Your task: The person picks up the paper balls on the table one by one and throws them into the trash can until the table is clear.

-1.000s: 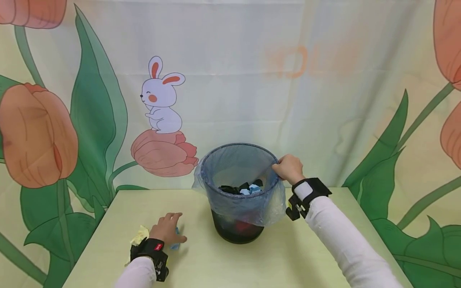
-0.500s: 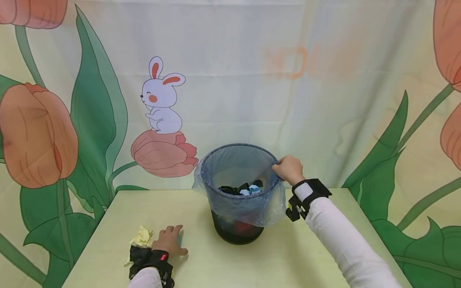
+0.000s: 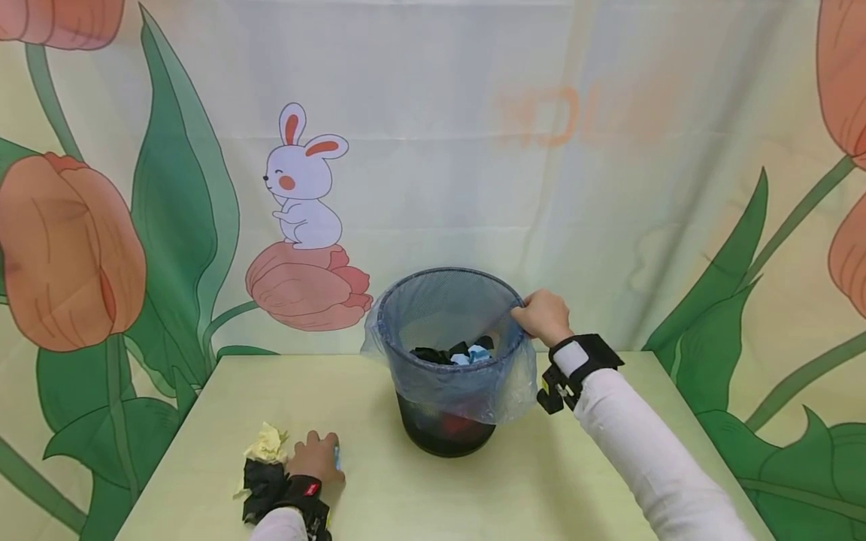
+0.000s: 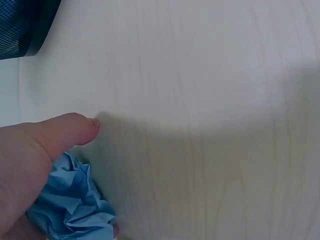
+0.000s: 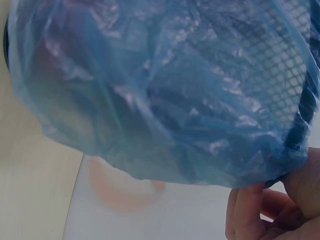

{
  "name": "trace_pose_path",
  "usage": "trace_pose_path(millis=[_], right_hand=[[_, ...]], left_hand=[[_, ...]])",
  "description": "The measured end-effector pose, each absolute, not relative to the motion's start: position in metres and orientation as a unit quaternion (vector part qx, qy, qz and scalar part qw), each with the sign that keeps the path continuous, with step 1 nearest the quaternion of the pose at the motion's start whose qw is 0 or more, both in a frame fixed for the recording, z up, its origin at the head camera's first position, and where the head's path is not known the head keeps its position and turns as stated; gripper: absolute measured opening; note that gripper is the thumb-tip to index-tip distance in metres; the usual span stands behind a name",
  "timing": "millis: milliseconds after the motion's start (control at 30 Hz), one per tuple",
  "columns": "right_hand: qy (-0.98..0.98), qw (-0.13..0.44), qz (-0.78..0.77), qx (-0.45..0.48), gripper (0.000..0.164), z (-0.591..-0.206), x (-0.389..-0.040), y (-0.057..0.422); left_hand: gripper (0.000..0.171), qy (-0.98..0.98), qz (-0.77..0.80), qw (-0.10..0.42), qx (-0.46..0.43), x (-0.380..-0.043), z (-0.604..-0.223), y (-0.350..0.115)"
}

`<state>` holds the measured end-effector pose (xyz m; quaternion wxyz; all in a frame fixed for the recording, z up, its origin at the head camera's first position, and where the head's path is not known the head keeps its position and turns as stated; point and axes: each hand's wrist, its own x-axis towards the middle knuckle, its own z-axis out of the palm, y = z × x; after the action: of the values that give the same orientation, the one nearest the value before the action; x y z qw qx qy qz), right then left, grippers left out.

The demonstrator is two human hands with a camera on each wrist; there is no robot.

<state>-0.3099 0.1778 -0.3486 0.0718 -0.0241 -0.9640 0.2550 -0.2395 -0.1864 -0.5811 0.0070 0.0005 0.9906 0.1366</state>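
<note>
Beside the paper pile at the table's left, my left hand (image 3: 316, 458) curls round a crumpled blue paper ball (image 4: 75, 200). Its thumb lies above the ball in the left wrist view, and a fingertip shows at the ball's far side. My right hand (image 3: 544, 315) pinches the right rim of a black mesh trash can (image 3: 443, 443), with the thin blue plastic liner (image 5: 150, 100) folded over that rim. The can stands upright. Inside it lie black crumpled pieces (image 3: 433, 355) and light blue paper (image 3: 473, 356).
Crumpled yellow paper (image 3: 267, 443) and a black crumpled piece (image 3: 260, 481) lie just left of my left hand on the pale wooden table (image 3: 541, 488). Behind the table hangs a curtain (image 3: 433, 150) printed with tulips and a rabbit.
My left hand has moved down toward the table's front edge and closed in on the blue paper ball, uncovering more of the yellow and black pieces. The right hand stays at the rim.
</note>
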Motion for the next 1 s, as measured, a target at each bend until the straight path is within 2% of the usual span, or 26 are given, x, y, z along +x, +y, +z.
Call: trace_pose_path(millis=[433, 700, 1000], right_hand=[[-0.965, 0.074, 0.252, -0.016, 0.040, -0.350, -0.312, 0.180], [-0.965, 0.068, 0.253, -0.020, 0.040, -0.349, -0.312, 0.179], [-0.965, 0.072, 0.253, -0.019, 0.040, -0.350, -0.311, 0.178]], left_hand=[[0.033, 0.989, 0.139, 0.040, 0.037, -0.247, -0.569, -0.186], [0.029, 0.989, 0.123, -0.002, 0.087, -0.257, -0.533, -0.187], [0.031, 0.988, 0.123, -0.002, 0.094, -0.267, -0.500, -0.183]])
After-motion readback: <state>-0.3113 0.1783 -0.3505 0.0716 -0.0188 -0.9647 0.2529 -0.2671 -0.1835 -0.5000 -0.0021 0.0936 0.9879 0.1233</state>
